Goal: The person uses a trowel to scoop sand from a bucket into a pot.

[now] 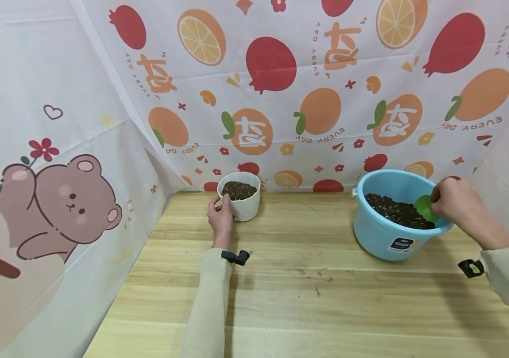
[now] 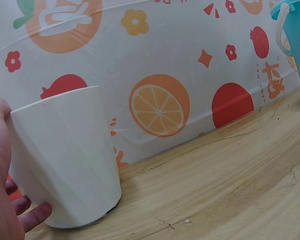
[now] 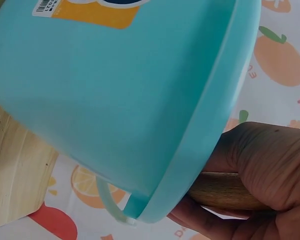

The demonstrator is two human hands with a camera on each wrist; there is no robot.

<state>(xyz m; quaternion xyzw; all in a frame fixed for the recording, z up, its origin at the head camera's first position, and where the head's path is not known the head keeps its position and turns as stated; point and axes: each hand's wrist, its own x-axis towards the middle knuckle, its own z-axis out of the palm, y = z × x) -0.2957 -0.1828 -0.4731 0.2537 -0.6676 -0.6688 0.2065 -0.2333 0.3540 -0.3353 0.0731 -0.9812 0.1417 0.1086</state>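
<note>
Gripping the green trowel (image 1: 424,207) in the right hand (image 1: 458,201), with thumb and fingers closed round its wooden handle (image 3: 227,191). Dipping its green end inside the blue bucket (image 1: 373,231), near the right side of the rim and low by the dark, pale-flecked soil (image 1: 386,211); hard to tell whether touching it or just above. Showing only the handle in the right wrist view, past the bucket's rim.

Holding the white pot (image 1: 247,208) with the left hand (image 1: 221,218), partly curled round its left side, with the thumb up at the rim and fingertips low against the wall. Standing upright on the wooden table (image 1: 295,313), well to the left of the bucket, and containing similar dark soil to a little below the rim. On the table's right side, the bucket, bearing a dark label (image 1: 401,244) on its front.

On both wrists, below pale sleeves (image 1: 207,303), small black mounts (image 1: 235,257). Behind the table, a white cloth (image 1: 281,117) printed with oranges, red fruit and flowers; at the left, a sheet (image 1: 80,278) printed with a brown bear.
</note>
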